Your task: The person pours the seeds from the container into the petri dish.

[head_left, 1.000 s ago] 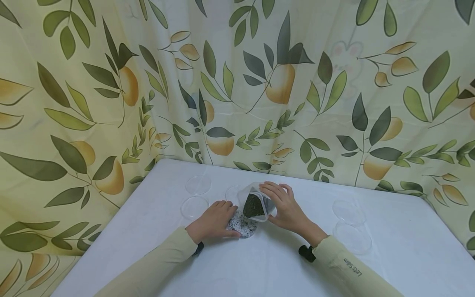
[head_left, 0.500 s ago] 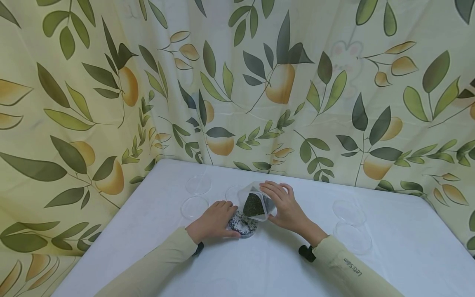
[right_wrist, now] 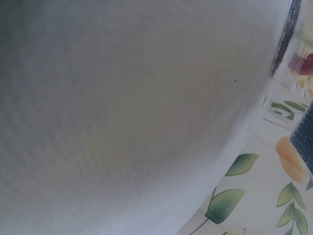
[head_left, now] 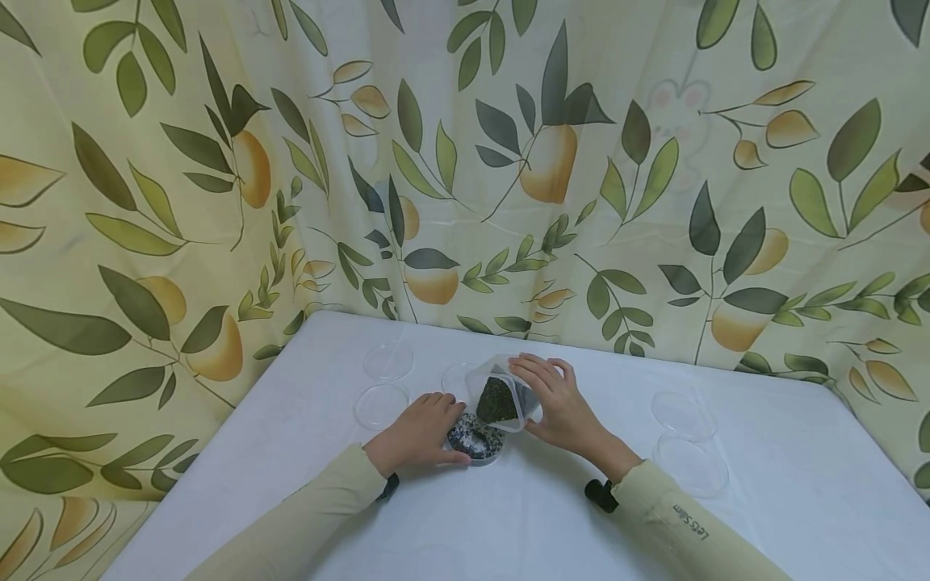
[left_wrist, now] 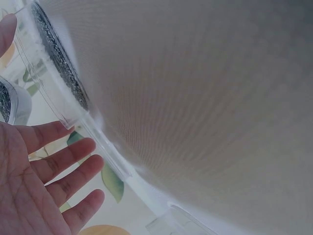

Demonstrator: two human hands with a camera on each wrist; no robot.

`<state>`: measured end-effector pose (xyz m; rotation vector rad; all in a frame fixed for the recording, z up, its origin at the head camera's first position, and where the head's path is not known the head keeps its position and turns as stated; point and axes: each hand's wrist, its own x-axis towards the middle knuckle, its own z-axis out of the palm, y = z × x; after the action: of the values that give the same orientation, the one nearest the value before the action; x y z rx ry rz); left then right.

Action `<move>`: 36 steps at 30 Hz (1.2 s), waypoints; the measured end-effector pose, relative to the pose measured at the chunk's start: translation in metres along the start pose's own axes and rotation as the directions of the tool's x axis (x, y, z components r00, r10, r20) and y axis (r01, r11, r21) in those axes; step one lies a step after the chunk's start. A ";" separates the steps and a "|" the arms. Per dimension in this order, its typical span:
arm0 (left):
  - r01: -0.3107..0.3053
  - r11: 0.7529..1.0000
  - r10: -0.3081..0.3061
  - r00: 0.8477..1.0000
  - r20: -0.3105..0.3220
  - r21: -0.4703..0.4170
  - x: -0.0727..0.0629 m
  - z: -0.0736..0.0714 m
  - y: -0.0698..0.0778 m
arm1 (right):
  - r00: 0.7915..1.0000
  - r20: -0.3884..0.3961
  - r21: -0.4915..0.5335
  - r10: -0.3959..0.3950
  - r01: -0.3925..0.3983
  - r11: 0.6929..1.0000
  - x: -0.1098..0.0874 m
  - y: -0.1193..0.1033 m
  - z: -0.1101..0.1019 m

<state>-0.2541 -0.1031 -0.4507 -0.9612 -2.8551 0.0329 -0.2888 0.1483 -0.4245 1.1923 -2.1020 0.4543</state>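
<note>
Right hand [head_left: 563, 411] grips a tilted clear tub [head_left: 496, 368] above the dish [head_left: 485, 462] — left hand [head_left: 420, 430], fingers spread, touches its left side.

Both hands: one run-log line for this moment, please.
right hand: holds tilted translucent plastic container, dark grains inside | left hand: beside round clear dish, black-white contents

White worktop [right_wrist: 122, 127] filling most of the view, tiny dark speck [right_wrist: 234, 80] on it, clear dish [right_wrist: 292, 46] with dark grains [right_wrist: 285, 36] at upper right, dark-looking tub [right_wrist: 304, 142] cut off below, leaf-and-fruit-print curtain [right_wrist: 264, 132] alongside.
</note>
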 end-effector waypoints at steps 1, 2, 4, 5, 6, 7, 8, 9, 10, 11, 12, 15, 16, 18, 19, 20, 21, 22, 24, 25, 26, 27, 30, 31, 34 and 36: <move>0.001 1.000 -0.001 1.000 0.002 -0.001 0.000 0.000 0.000 | 1.000 0.000 -0.002 0.000 0.000 1.000 0.000 0.000 0.000; 0.002 1.000 -0.002 1.000 0.002 -0.001 0.000 -0.001 0.000 | 1.000 0.000 -0.004 0.001 -0.001 1.000 0.000 0.000 0.000; 0.003 1.000 -0.003 1.000 0.003 0.002 -0.001 -0.001 0.001 | 1.000 0.003 -0.005 0.005 -0.005 1.000 0.000 0.000 -0.001; 0.004 1.000 -0.004 1.000 0.004 0.003 -0.001 -0.002 0.001 | 1.000 0.004 -0.006 0.008 -0.008 1.000 0.000 0.000 -0.001; 0.004 1.000 -0.004 1.000 0.004 0.004 -0.001 -0.002 0.001 | 1.000 0.003 -0.007 0.010 -0.010 1.000 0.000 0.000 0.000; 0.005 1.000 -0.005 1.000 0.005 0.004 -0.001 -0.002 0.001 | 1.000 0.001 -0.006 0.012 -0.012 1.000 0.000 0.000 0.000; 0.005 1.000 -0.005 1.000 0.006 0.004 -0.001 -0.002 0.001 | 1.000 0.000 -0.005 0.013 -0.013 1.000 0.000 0.000 0.000; 0.005 1.000 -0.005 1.000 0.007 0.002 -0.001 -0.002 0.001 | 1.000 -0.001 -0.006 0.014 -0.014 1.000 0.000 0.000 0.000; 0.005 1.000 -0.005 1.000 0.008 0.002 -0.001 -0.002 0.001 | 1.000 -0.004 -0.005 0.014 -0.014 1.000 0.000 0.000 0.001; 0.005 1.000 -0.005 1.000 0.009 0.001 -0.001 -0.002 0.001 | 1.000 -0.005 -0.006 0.014 -0.014 1.000 -0.001 0.000 0.001; 0.005 1.000 -0.005 1.000 0.010 0.001 -0.001 -0.002 0.001 | 1.000 -0.007 -0.007 0.014 -0.014 1.000 -0.001 0.000 0.001; 0.008 1.000 -0.008 1.000 0.013 0.000 -0.001 -0.003 0.002 | 1.000 -0.009 -0.008 0.015 -0.015 1.000 0.000 0.001 0.001; 0.009 1.000 -0.009 1.000 0.014 0.001 -0.001 -0.003 0.002 | 1.000 -0.009 -0.009 0.015 -0.015 1.000 0.000 0.001 0.001; 0.012 1.000 -0.012 1.000 0.016 -0.002 -0.001 -0.003 0.002 | 1.000 -0.013 -0.008 0.014 -0.014 1.000 0.000 0.001 0.001; 0.014 1.000 -0.014 1.000 0.017 -0.003 -0.001 -0.003 0.002 | 1.000 -0.014 -0.008 0.013 -0.013 1.000 0.000 0.001 0.001; 0.015 1.000 -0.015 1.000 0.019 -0.005 -0.001 -0.003 0.002 | 1.000 -0.016 -0.009 0.012 -0.012 1.000 0.000 0.001 0.001; 0.016 1.000 -0.016 1.000 0.020 -0.005 -0.001 -0.003 0.001 | 1.000 -0.018 -0.011 0.011 -0.011 1.000 0.000 0.001 0.001; 0.016 1.000 -0.016 1.000 0.019 -0.005 -0.001 -0.003 0.001 | 1.000 -0.019 -0.013 0.010 -0.010 1.000 0.000 0.002 0.001; 0.016 1.000 -0.015 1.000 0.018 -0.002 -0.001 -0.003 0.001 | 1.000 -0.023 -0.017 0.008 -0.009 1.000 0.000 0.002 0.002; 0.016 1.000 -0.016 1.000 0.018 -0.001 -0.001 -0.003 0.002 | 1.000 -0.023 -0.019 0.009 -0.009 1.000 0.000 0.002 0.002; 0.015 1.000 -0.015 1.000 0.018 0.000 -0.001 -0.003 0.002 | 1.000 -0.024 -0.021 0.009 -0.009 1.000 0.000 0.002 0.002; 0.015 1.000 -0.015 1.000 0.017 0.002 -0.002 -0.004 0.002 | 1.000 -0.024 -0.023 0.009 -0.010 1.000 0.000 0.003 0.003; 0.017 1.000 -0.017 1.000 0.020 -0.001 -0.002 -0.003 0.002 | 1.000 -0.027 -0.023 0.010 -0.011 1.000 0.000 0.003 0.002; 0.018 1.000 -0.018 1.000 0.022 -0.003 -0.002 -0.003 0.002 | 1.000 -0.028 -0.023 0.010 -0.011 1.000 0.000 0.003 0.002; 0.019 1.000 -0.019 1.000 0.025 -0.004 -0.001 -0.002 0.001 | 0.999 -0.031 -0.024 0.009 -0.010 1.000 0.000 0.002 0.001; 0.018 1.000 -0.018 1.000 0.025 -0.003 -0.001 -0.002 0.001 | 0.999 -0.031 -0.024 0.009 -0.010 1.000 0.000 0.002 0.001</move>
<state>-0.2526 -0.1030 -0.4493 -0.9426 -2.8869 0.0389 -0.2912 0.1488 -0.4251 1.1546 -2.0817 0.4477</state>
